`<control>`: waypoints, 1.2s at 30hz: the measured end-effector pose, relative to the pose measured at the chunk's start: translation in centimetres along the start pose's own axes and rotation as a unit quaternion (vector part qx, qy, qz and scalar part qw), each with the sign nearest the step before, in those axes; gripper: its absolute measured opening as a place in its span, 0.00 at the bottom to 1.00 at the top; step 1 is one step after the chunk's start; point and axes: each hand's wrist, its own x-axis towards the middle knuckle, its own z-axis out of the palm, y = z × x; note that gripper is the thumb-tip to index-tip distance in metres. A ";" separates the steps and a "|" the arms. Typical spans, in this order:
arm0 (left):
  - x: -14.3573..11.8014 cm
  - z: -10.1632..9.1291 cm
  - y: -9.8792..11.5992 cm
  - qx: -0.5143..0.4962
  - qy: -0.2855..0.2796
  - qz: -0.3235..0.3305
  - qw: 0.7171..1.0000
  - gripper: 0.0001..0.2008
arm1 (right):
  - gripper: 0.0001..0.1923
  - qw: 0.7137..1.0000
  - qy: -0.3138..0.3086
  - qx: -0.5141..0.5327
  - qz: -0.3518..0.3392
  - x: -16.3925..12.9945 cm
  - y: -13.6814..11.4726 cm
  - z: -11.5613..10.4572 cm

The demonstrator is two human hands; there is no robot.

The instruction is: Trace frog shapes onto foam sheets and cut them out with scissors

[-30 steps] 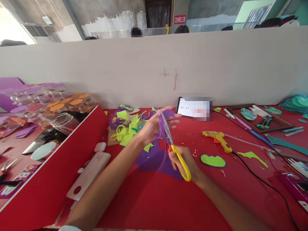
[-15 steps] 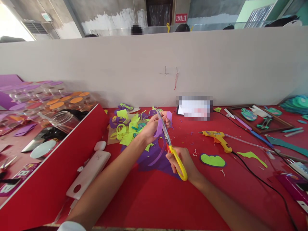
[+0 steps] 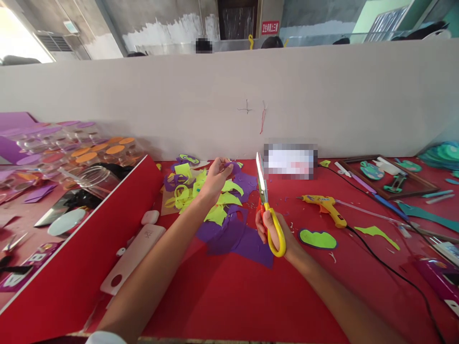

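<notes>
We gripped the yellow-handled scissors (image 3: 267, 210) in our right hand (image 3: 274, 231), blades upright and pointing away, and pinched a small purple cutout (image 3: 233, 166) in our left hand (image 3: 215, 179), just left of the blades. The scrap pile (image 3: 222, 210) lay on the red worktop (image 3: 251, 296) between both hands. Half a second earlier the blades had been cutting the purple piece; now they were apart.
</notes>
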 end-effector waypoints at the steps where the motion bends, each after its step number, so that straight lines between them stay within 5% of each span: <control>1: 0.0 0.0 0.1 0.014 -0.001 0.001 1.000 0.09 | 0.38 1.000 0.005 -0.007 -0.003 0.1 0.0 0.0; 9: 0.1 0.1 0.3 0.195 -0.023 0.119 0.973 0.07 | 0.38 0.998 0.015 -0.052 -0.013 0.4 0.1 -0.1; 15: -0.9 0.5 1.8 0.235 -0.074 0.088 0.965 0.05 | 0.34 0.997 0.007 -0.075 -0.006 0.4 0.8 -0.8; 23: -1.5 0.7 3.0 0.281 -0.053 0.169 0.943 0.18 | 0.31 0.984 0.034 -0.167 -0.046 0.8 1.4 -1.4; 28: -1.4 0.6 3.6 0.294 -0.018 0.149 0.944 0.04 | 0.29 0.979 0.048 -0.193 -0.040 0.6 0.4 -1.4; 36: -2.0 0.8 5.2 0.348 -0.030 0.193 0.917 0.08 | 0.24 0.969 0.057 -0.237 -0.026 0.4 -0.9 -1.7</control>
